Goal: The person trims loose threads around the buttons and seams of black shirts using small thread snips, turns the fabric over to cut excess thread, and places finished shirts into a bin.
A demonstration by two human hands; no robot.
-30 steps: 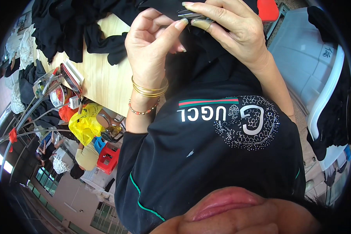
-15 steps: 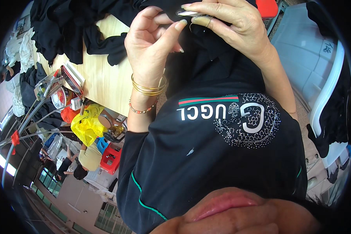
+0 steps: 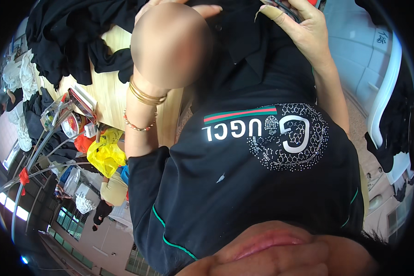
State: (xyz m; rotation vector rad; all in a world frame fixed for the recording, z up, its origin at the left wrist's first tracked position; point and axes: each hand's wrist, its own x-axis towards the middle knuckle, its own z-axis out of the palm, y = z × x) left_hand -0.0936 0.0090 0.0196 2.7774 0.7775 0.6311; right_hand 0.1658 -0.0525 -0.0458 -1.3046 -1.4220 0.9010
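Observation:
A black garment [image 3: 244, 46] with a small dark button lies across my lap, running up past the upper edge. Over its left side is my left hand [image 3: 170, 50], wearing gold bangles and a beaded bracelet. Much of that hand is blurred, but its thumb stretches out over the cloth, away from the fingers, and nothing shows in its grasp. My right hand [image 3: 306, 37] is closed around dark metal thread snips [image 3: 287, 8], partly hidden by the fingers and cut off at the top. Yellowish tape wraps its thumb, and a short pale thread hangs beside the thumb tip.
More black cloth [image 3: 73, 37] is heaped on the light wooden table [image 3: 108, 94] to my left. A yellow plastic bag [image 3: 106, 156] and a round tub [image 3: 73, 124] are by its near edge. Rightward stands a pale blue-white plastic container [image 3: 354, 64]. Another person [image 3: 115, 191] is farther back.
My hands have moved apart and upward: the left went left with its thumb spread from its pinch, the right went right with the snips. The snips' pointed tip no longer shows.

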